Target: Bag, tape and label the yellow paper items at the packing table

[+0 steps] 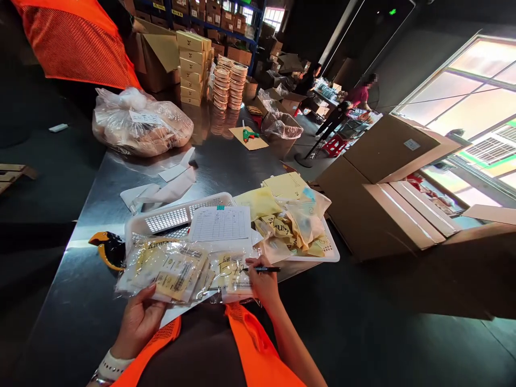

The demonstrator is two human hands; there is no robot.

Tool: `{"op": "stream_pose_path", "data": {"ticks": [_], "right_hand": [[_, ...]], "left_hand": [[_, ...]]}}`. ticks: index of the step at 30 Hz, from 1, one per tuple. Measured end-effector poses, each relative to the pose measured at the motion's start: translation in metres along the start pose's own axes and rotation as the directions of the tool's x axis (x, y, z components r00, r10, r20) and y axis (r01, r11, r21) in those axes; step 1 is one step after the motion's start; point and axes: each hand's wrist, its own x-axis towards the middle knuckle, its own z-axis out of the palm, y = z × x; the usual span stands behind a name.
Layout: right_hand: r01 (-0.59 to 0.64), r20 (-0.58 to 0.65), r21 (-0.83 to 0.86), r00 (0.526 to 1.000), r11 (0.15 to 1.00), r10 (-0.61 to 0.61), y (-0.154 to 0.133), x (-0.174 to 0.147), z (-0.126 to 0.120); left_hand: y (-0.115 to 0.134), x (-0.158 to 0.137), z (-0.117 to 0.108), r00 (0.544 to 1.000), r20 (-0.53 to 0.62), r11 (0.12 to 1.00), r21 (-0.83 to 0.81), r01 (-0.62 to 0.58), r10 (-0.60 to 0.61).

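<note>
My right hand (262,277) grips a black marker pen (266,269), its tip against a clear plastic bag (226,274). Dark handwritten strokes show on that bag, and labelled packets lie inside it. With the thumb on top, my left hand (143,312) holds the near edge of the bag's left part, where yellowish packets (173,269) with barcode labels show through. Behind the bag, a printed form sheet (220,224) with a teal clip leans on a white plastic basket (169,217). To its right, another white basket (332,250) carries several yellowish pouches (290,226).
A black-and-yellow tape dispenser (108,250) sits at the left on the metal table (92,215). Farther back are a tied plastic sack (141,123), a green glue gun (250,135), stacked boxes (191,67) and round tins (229,86). Large cartons (387,193) stand at right; another person's orange vest (80,43) shows upper left.
</note>
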Motion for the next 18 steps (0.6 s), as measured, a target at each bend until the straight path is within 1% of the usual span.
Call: {"op": "stream_pose_path", "data": {"ticks": [3, 5, 8, 14, 18], "right_hand": [[-0.006, -0.065, -0.003, 0.998, 1.000, 0.005, -0.001, 0.004, -0.002], [-0.030, -0.078, -0.015, 0.997, 0.999, 0.028, -0.001, 0.006, -0.003], [-0.063, -0.066, -0.017, 0.996, 0.998, 0.062, 0.000, 0.007, -0.003], [-0.083, -0.013, 0.007, 0.996, 0.997, 0.083, -0.003, 0.007, -0.006], [-0.079, -0.034, 0.005, 0.996, 0.997, 0.079, -0.007, 0.007, -0.011]], "left_hand": [[0.000, 0.001, 0.000, 1.000, -0.012, 1.000, -0.008, 0.011, -0.011], [0.000, 0.004, -0.001, 1.000, -0.004, 1.000, -0.001, 0.007, -0.007], [0.000, 0.007, -0.002, 1.000, 0.013, 1.000, 0.018, -0.002, 0.001], [-0.002, 0.006, -0.003, 0.998, 0.057, 1.000, 0.013, -0.024, 0.023], [-0.002, 0.007, -0.003, 0.998, 0.056, 0.999, 0.012, -0.039, 0.038]]}}
